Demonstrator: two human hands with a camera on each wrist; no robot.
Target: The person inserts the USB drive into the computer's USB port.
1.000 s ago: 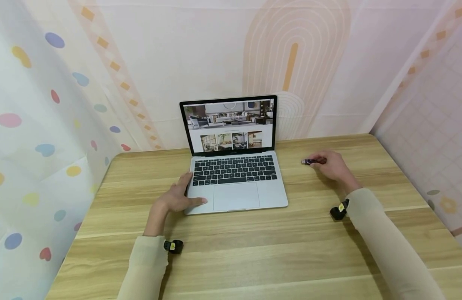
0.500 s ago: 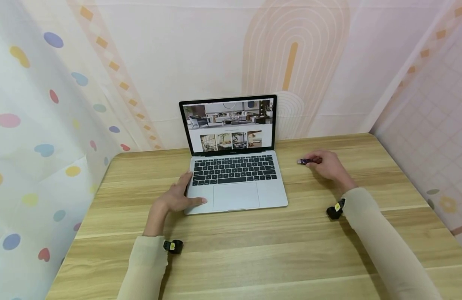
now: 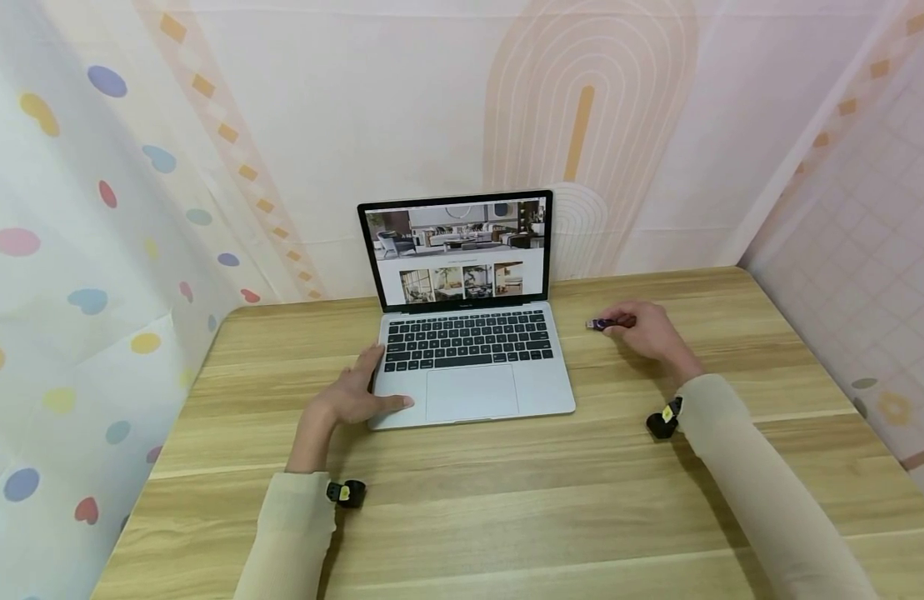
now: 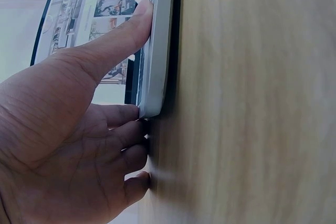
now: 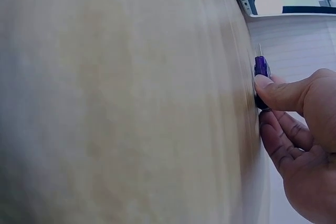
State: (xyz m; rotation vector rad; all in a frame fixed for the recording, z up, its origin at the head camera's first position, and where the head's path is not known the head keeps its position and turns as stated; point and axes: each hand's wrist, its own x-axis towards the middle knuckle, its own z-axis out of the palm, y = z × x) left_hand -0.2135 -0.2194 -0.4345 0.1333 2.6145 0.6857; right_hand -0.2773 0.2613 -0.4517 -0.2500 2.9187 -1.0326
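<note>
A silver laptop [image 3: 473, 392] stands open on the wooden table, its screen lit with a page of furniture pictures. My left hand [image 3: 352, 396] rests at its left front corner. The thumb lies straight on the palm rest, and the other fingers touch the side edge, as the left wrist view shows. To the right of the laptop, my right hand [image 3: 651, 333] pinches a small dark purple USB flash drive [image 3: 601, 324] between thumb and fingers. Its metal plug [image 5: 259, 50] points left at the laptop's right side, a short gap away, close over the table.
The wooden table [image 3: 506, 517] runs up to a patterned cloth backdrop [image 3: 432, 100] behind the laptop. More cloth hangs at the left and right sides. A small black camera [image 3: 663, 422] is strapped to each wrist, over beige sleeves.
My right hand has moved slightly left with the USB flash drive, bringing the plug nearer the laptop's right edge. The left hand and the laptop have stayed in place.
</note>
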